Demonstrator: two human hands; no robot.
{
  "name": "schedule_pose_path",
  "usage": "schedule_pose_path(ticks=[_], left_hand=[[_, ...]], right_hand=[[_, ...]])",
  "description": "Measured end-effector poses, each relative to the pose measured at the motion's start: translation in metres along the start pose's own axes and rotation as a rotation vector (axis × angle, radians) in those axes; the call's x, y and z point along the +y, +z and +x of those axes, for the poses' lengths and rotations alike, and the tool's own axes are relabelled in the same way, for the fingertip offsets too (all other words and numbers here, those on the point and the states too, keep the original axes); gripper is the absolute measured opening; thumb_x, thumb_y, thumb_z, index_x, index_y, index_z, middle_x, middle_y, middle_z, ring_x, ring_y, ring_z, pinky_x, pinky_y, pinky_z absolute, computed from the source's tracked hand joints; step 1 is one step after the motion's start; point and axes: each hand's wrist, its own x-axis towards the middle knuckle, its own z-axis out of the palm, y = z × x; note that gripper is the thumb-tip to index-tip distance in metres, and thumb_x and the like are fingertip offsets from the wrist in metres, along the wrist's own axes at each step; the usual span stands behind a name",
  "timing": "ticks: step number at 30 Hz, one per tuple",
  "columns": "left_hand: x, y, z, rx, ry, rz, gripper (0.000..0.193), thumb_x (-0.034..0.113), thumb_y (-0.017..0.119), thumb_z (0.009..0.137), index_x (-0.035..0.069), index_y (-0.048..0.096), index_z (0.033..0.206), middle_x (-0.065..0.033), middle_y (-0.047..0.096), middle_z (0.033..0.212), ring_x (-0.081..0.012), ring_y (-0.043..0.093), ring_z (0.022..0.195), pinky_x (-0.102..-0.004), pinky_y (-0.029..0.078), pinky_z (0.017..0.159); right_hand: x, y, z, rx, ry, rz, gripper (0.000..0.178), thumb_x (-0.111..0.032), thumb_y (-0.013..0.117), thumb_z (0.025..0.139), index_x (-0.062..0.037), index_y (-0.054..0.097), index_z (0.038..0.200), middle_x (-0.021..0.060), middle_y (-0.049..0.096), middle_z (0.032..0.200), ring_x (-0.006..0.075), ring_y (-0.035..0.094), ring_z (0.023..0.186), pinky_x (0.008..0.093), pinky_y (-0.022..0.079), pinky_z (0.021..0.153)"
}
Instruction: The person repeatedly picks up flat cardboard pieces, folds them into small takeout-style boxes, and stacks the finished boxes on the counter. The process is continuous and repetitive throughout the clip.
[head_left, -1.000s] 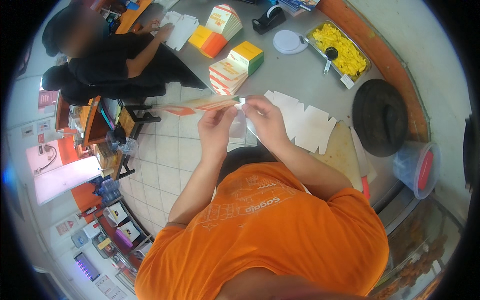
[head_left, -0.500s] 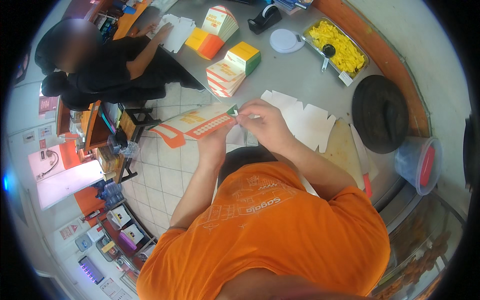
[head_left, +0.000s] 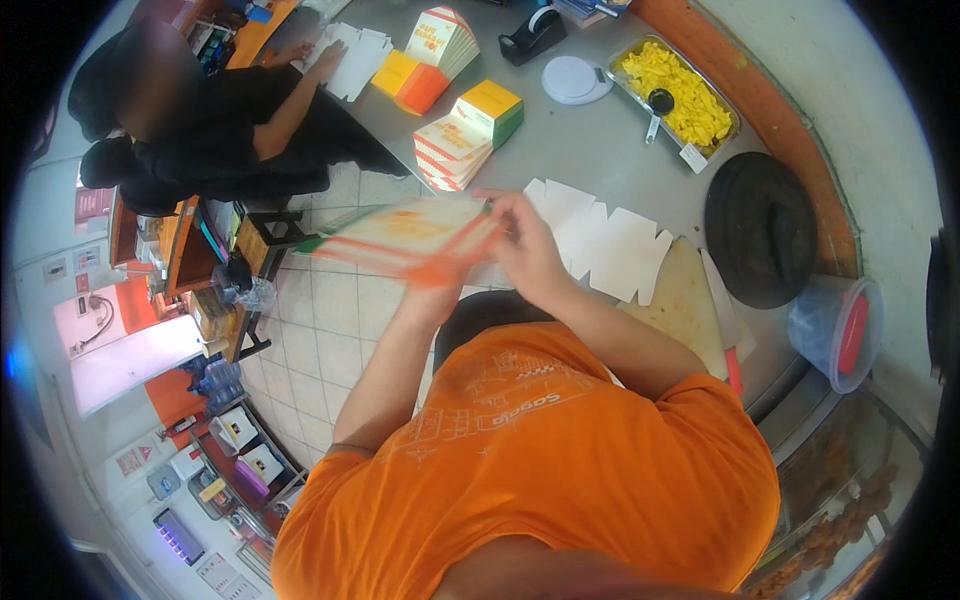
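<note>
A partly folded cardboard food carton [head_left: 385,232], cream with orange and green edges, is held over the near edge of the counter and smeared by motion. My left hand [head_left: 437,292] grips it from below at its right part, with the fingers mostly behind the card. My right hand [head_left: 527,238] is closed on the carton's right end, fingers bent around the edge. Flat white carton blanks [head_left: 620,252] lie on the counter just right of my right hand. Beyond the held carton are folded, nested cartons [head_left: 452,150] with a yellow and green one [head_left: 490,112] against them.
More cartons [head_left: 410,82], a tape dispenser [head_left: 532,38], a white scale [head_left: 576,80] and a metal tray [head_left: 722,142] of yellow food stand farther back. At right are a cutting board [head_left: 682,310], knife [head_left: 722,300], black lid [head_left: 760,230] and plastic tub [head_left: 820,315]. A co-worker [head_left: 230,130] handles white card.
The held carton has turned: its orange row of slots no longer faces me, and a green corner now shows at its left end. Both hands still grip its right part.
</note>
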Motion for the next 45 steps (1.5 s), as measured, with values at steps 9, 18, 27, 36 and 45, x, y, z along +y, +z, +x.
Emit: schedule_pose_path(ticks=[9, 18, 27, 36, 45], left_hand=[[0.032, 0.033, -0.014, 0.375, 0.834, 0.971, 0.037, 0.002, 0.067, 0.098, -0.006, 0.059, 0.133, -0.0209, 0.070, 0.123, -0.0341, 0.068, 0.117, -0.0420, 0.049, 0.107], [0.025, -0.014, 0.007, 0.053, 0.442, 0.715, 0.018, 0.004, 0.058, 0.106, 0.001, 0.060, 0.124, -0.0084, 0.072, 0.109, -0.0141, 0.067, 0.094, -0.0298, 0.055, 0.085], [0.035, -0.016, -0.016, -0.218, 0.089, 0.296, 0.022, 0.016, 0.053, 0.111, 0.007, 0.054, 0.131, -0.0032, 0.068, 0.106, -0.0069, 0.062, 0.088, -0.0250, 0.051, 0.068], [0.034, -0.027, -0.023, -0.114, -0.018, 0.330, 0.022, 0.025, 0.048, 0.114, 0.007, 0.056, 0.125, -0.0017, 0.066, 0.099, -0.0055, 0.060, 0.078, -0.0231, 0.048, 0.061], [0.032, -0.020, -0.023, -0.143, 0.004, 0.340, 0.020, 0.020, 0.049, 0.114, 0.006, 0.061, 0.121, -0.0017, 0.066, 0.108, -0.0076, 0.060, 0.096, -0.0253, 0.051, 0.085]], right_hand=[[0.032, -0.064, 0.012, 0.117, 0.306, -0.667, 0.024, -0.022, 0.071, 0.102, -0.0001, 0.063, 0.096, 0.0133, 0.073, 0.085, 0.0186, 0.066, 0.078, 0.0354, 0.053, 0.074], [-0.071, -0.018, -0.017, -0.170, -0.077, -1.078, 0.015, -0.016, 0.074, 0.096, -0.0031, 0.067, 0.101, 0.0156, 0.073, 0.088, 0.0383, 0.069, 0.078, 0.0491, 0.054, 0.076], [-0.049, -0.026, 0.025, -0.147, -0.521, -0.750, 0.017, 0.000, 0.074, 0.090, -0.0024, 0.070, 0.106, 0.0131, 0.074, 0.105, 0.0312, 0.070, 0.091, 0.0374, 0.056, 0.077], [-0.046, -0.037, 0.025, -0.419, -0.177, -0.532, 0.010, -0.005, 0.069, 0.098, -0.0010, 0.072, 0.106, 0.0112, 0.076, 0.107, 0.0217, 0.071, 0.094, 0.0339, 0.056, 0.084], [-0.080, -0.064, 0.050, -0.658, 0.411, -0.398, 0.020, -0.016, 0.069, 0.102, 0.0011, 0.072, 0.113, 0.0049, 0.076, 0.104, 0.0117, 0.067, 0.099, 0.0295, 0.053, 0.090]])
